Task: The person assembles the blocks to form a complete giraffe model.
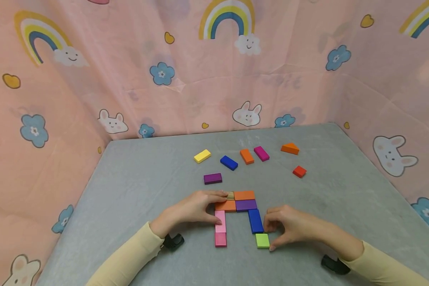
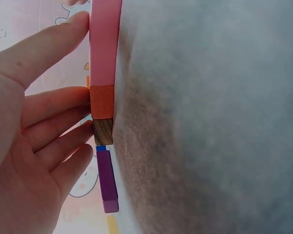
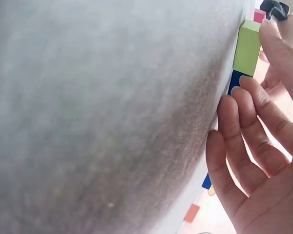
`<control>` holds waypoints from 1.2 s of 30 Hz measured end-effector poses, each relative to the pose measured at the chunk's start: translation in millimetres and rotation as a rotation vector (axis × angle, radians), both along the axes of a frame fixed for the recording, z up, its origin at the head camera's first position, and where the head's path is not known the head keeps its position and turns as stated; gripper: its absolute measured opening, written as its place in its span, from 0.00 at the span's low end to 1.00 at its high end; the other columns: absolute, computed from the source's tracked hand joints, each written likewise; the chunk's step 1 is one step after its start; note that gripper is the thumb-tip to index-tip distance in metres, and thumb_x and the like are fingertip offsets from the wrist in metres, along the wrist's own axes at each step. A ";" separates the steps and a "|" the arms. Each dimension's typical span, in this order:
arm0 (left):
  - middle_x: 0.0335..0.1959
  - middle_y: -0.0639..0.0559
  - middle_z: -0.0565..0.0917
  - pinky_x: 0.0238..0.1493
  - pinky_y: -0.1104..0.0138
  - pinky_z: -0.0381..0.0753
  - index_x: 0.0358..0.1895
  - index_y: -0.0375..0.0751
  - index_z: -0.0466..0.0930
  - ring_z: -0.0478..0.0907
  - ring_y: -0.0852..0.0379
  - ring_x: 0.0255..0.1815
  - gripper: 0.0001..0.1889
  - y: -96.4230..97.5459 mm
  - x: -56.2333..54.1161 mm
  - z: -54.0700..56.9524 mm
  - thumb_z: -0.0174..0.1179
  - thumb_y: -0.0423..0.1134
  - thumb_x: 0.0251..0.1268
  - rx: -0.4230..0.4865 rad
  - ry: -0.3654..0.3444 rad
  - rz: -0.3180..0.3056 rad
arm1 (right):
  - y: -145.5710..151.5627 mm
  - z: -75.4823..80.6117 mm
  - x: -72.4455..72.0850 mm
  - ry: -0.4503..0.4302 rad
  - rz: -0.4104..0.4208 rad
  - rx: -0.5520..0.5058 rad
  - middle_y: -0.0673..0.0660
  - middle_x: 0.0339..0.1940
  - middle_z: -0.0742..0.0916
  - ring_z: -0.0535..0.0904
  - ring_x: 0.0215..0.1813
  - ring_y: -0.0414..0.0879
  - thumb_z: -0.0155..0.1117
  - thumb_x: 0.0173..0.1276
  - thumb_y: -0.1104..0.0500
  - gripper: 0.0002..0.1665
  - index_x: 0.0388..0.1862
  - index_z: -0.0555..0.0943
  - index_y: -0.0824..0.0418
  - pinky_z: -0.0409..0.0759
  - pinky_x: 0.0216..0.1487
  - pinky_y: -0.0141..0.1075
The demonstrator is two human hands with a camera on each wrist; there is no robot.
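Flat blocks lie in an arch on the table. My left hand [image 1: 198, 206] rests along its left side, fingers reaching over the wood-coloured block [image 1: 230, 196] and an orange block [image 1: 226, 205], thumb on the light pink block [image 1: 220, 221]. A darker pink block [image 1: 220, 240] sits below that. My right hand [image 1: 294, 224] is at the right side, fingers loosely bent beside the blue block [image 1: 255, 221] and thumb tip at the lower corner of the lime-green block [image 1: 262, 241]. Another orange block [image 1: 244, 195] and a violet block [image 1: 246, 205] complete the top rows.
Beyond the arch lie loose blocks: purple [image 1: 212, 178], yellow [image 1: 202, 156], blue [image 1: 229, 163], orange [image 1: 247, 156] and magenta [image 1: 261, 153]. An orange triangular block [image 1: 290, 148] and a red block [image 1: 299, 171] lie farther right. A pink printed curtain [image 1: 207, 87] borders the table.
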State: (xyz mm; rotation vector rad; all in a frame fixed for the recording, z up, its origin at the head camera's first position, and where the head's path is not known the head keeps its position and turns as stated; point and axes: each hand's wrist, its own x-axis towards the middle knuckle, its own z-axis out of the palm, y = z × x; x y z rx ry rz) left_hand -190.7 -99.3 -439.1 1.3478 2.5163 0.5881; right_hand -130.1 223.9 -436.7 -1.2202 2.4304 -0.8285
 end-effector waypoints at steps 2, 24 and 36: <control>0.69 0.58 0.68 0.68 0.63 0.66 0.66 0.47 0.71 0.63 0.61 0.71 0.35 -0.3 0.1 0.4 0.66 0.56 0.55 -0.001 0.001 0.001 | -0.5 0.3 0.1 0.007 0.004 0.005 0.41 0.30 0.79 0.75 0.33 0.31 0.73 0.52 0.41 0.17 0.34 0.78 0.44 0.77 0.33 0.25; 0.69 0.56 0.68 0.68 0.63 0.66 0.66 0.46 0.71 0.63 0.61 0.71 0.35 -1.3 0.9 0.7 0.66 0.55 0.56 0.003 0.000 0.000 | -0.7 4.4 0.9 -0.036 -0.012 -0.083 0.43 0.37 0.83 0.79 0.37 0.34 0.72 0.55 0.47 0.16 0.42 0.81 0.48 0.81 0.37 0.29; 0.69 0.57 0.68 0.68 0.62 0.66 0.66 0.47 0.71 0.63 0.61 0.71 0.35 -0.4 1.3 2.7 0.65 0.56 0.56 -0.008 0.000 0.003 | -6.5 3.8 2.7 -0.007 0.066 -0.095 0.44 0.36 0.82 0.78 0.36 0.33 0.70 0.58 0.49 0.14 0.43 0.83 0.47 0.80 0.36 0.27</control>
